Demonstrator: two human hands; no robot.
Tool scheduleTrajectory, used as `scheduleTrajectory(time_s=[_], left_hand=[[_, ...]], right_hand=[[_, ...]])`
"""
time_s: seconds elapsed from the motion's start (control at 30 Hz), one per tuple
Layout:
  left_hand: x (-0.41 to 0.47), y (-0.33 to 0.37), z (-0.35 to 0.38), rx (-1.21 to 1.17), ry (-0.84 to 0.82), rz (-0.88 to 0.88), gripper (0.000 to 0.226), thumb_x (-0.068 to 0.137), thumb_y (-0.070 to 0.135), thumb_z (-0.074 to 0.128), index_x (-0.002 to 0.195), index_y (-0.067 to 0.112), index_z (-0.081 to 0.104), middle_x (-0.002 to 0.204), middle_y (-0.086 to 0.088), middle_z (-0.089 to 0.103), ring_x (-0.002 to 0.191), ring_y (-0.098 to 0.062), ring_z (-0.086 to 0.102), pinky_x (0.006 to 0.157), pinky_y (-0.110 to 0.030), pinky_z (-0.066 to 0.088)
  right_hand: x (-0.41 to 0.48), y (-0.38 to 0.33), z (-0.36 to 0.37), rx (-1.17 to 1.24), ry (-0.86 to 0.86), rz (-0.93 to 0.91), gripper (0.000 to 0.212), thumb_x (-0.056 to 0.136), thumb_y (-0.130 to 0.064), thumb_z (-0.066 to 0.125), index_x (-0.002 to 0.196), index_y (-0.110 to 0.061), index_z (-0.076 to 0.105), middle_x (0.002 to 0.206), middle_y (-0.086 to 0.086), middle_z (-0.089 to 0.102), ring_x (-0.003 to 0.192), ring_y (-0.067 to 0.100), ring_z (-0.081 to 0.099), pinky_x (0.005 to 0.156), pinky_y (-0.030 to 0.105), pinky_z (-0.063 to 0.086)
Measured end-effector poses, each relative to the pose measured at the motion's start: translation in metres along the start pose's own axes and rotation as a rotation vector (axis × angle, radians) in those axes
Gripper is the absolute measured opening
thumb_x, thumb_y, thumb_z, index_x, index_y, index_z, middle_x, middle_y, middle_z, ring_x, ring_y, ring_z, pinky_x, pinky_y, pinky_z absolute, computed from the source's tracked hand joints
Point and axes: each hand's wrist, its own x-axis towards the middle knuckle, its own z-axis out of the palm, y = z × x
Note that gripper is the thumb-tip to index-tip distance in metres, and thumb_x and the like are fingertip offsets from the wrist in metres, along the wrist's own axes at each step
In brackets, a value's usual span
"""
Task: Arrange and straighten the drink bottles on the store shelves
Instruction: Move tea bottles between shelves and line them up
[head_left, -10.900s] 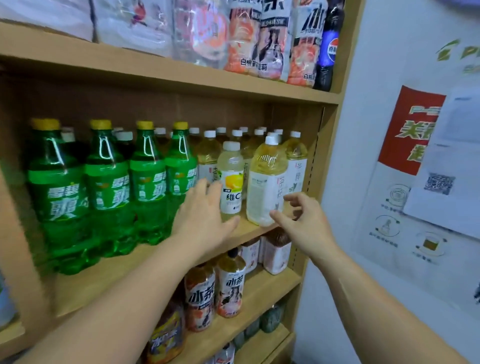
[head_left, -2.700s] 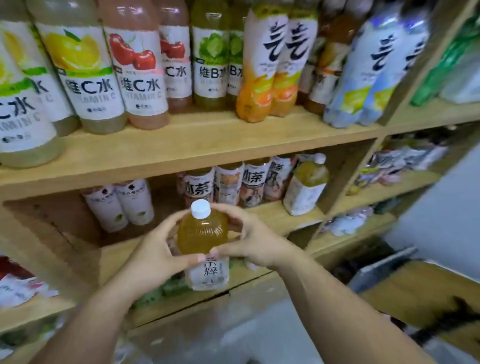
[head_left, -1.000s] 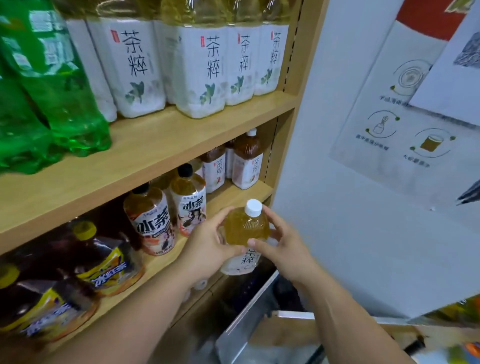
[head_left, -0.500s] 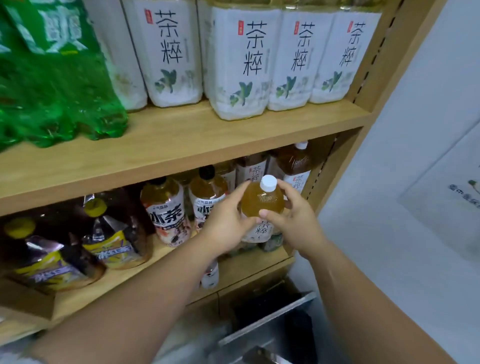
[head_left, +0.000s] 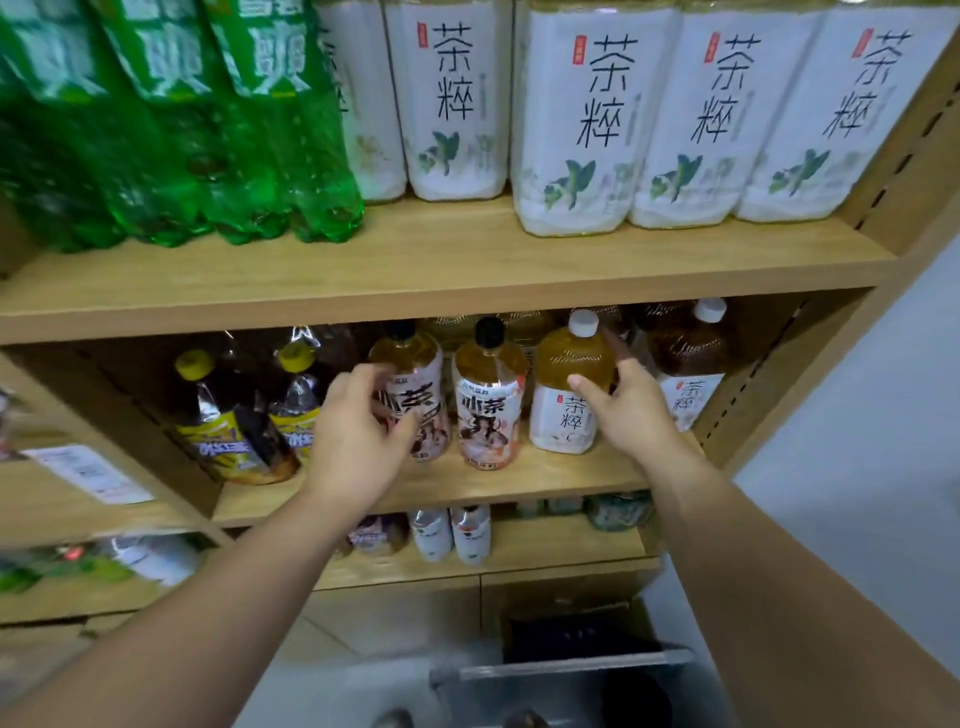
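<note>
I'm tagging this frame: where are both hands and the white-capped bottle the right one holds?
left hand (head_left: 358, 436): head view, back of the hand, which grips the pink-label bottle (head_left: 409, 357).
right hand (head_left: 631, 411): head view, back of the hand.
white-capped bottle (head_left: 566, 418): head view, its white label.

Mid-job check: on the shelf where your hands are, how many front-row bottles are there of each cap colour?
Front row of the middle shelf only; the rows behind are mostly hidden.
Yellow-capped bottles: 2
Black-capped bottles: 2, the left hand grips one
White-capped bottles: 2, the right hand grips one
Total: 6
</note>
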Motion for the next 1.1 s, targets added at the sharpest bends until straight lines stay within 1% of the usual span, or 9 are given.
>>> scheduleTrajectory(time_s=[0.1, 0.2, 0.3, 0.4, 0.5, 0.67, 0.87, 0.97, 1.1], left_hand=[[0.011, -0.001, -0.005, 0.079, -0.007, -0.063, 0.057, 0.088, 0.031, 0.076, 0.137, 0.014, 0.053, 0.11, -0.003, 0.049, 0.108, -0.025, 0.059, 0.09, -0.031, 0.047], [0.025, 0.006, -0.005, 0.124, -0.054, -0.045, 0.064, 0.088, 0.033, 0.075, 0.143, 0.012, 0.049, 0.119, -0.015, 0.059, 0.118, -0.034, 0.056, 0.093, -0.036, 0.048], [0.037, 0.003, 0.001, 0.118, -0.078, -0.026, 0.081, 0.083, 0.035, 0.078, 0.151, 0.017, 0.038, 0.128, -0.015, 0.063, 0.115, -0.035, 0.061, 0.091, -0.042, 0.056], [0.043, 0.001, 0.007, 0.111, -0.118, -0.052, 0.088, 0.079, 0.033, 0.082, 0.15, 0.015, 0.034, 0.125, -0.016, 0.066, 0.111, -0.036, 0.065, 0.085, -0.043, 0.059], [0.046, 0.005, 0.015, 0.126, -0.124, -0.087, 0.094, 0.08, 0.025, 0.083, 0.153, 0.013, 0.024, 0.124, -0.022, 0.064, 0.107, -0.041, 0.065, 0.075, -0.038, 0.053], [0.047, 0.004, 0.025, 0.056, -0.091, -0.062, 0.092, 0.079, 0.014, 0.082, 0.152, 0.014, 0.026, 0.136, -0.024, 0.053, 0.111, -0.044, 0.062, 0.082, -0.045, 0.055], [0.043, -0.002, 0.022, 0.1, -0.111, -0.058, 0.09, 0.079, 0.027, 0.086, 0.15, 0.014, 0.032, 0.143, -0.019, 0.045, 0.123, -0.037, 0.054, 0.089, -0.04, 0.052], [0.037, 0.0, 0.019, 0.118, -0.11, -0.024, 0.084, 0.078, 0.028, 0.087, 0.146, 0.012, 0.039, 0.139, -0.018, 0.047, 0.124, -0.036, 0.053, 0.095, -0.04, 0.05], [0.014, -0.001, 0.014, 0.067, -0.123, -0.014, 0.088, 0.082, 0.028, 0.084, 0.154, 0.015, 0.034, 0.146, -0.013, 0.039, 0.132, -0.031, 0.048, 0.102, -0.029, 0.041]], right_hand=[[-0.013, -0.01, 0.011, -0.077, 0.151, -0.015, 0.056, 0.095, -0.038, 0.069, 0.142, -0.017, 0.047, 0.133, 0.013, 0.046, 0.126, 0.03, 0.047, 0.104, 0.04, 0.042], [-0.044, -0.033, 0.023, -0.214, 0.427, -0.212, 0.05, 0.093, -0.04, 0.069, 0.129, -0.01, 0.053, 0.137, 0.015, 0.044, 0.132, 0.032, 0.039, 0.104, 0.044, 0.04], [-0.054, -0.052, 0.04, -0.158, 0.276, -0.373, 0.051, 0.091, -0.041, 0.071, 0.128, -0.009, 0.055, 0.119, 0.007, 0.047, 0.116, 0.024, 0.047, 0.09, 0.034, 0.044], [-0.046, -0.066, 0.053, -0.156, 0.039, -0.273, 0.07, 0.087, -0.046, 0.076, 0.141, -0.012, 0.047, 0.112, 0.001, 0.042, 0.108, 0.02, 0.049, 0.084, 0.029, 0.042], [-0.038, -0.067, 0.062, -0.157, -0.073, -0.194, 0.084, 0.082, -0.048, 0.081, 0.148, -0.017, 0.041, 0.123, 0.009, 0.05, 0.117, 0.026, 0.053, 0.088, 0.031, 0.046], [-0.037, -0.065, 0.07, -0.229, -0.029, -0.132, 0.074, 0.079, -0.043, 0.085, 0.133, -0.012, 0.046, 0.123, 0.01, 0.053, 0.112, 0.026, 0.056, 0.082, 0.03, 0.046], [-0.046, -0.058, 0.072, -0.229, 0.005, -0.199, 0.065, 0.08, -0.039, 0.086, 0.124, -0.016, 0.044, 0.122, 0.005, 0.052, 0.104, 0.022, 0.058, 0.076, 0.034, 0.051], [-0.051, -0.053, 0.071, -0.186, 0.018, -0.235, 0.068, 0.079, -0.036, 0.087, 0.127, -0.019, 0.042, 0.128, 0.004, 0.052, 0.106, 0.02, 0.059, 0.077, 0.034, 0.053], [-0.06, -0.046, 0.066, -0.055, 0.002, -0.245, 0.08, 0.079, -0.03, 0.088, 0.142, -0.026, 0.039, 0.142, -0.001, 0.049, 0.117, 0.011, 0.05, 0.087, 0.024, 0.043]])
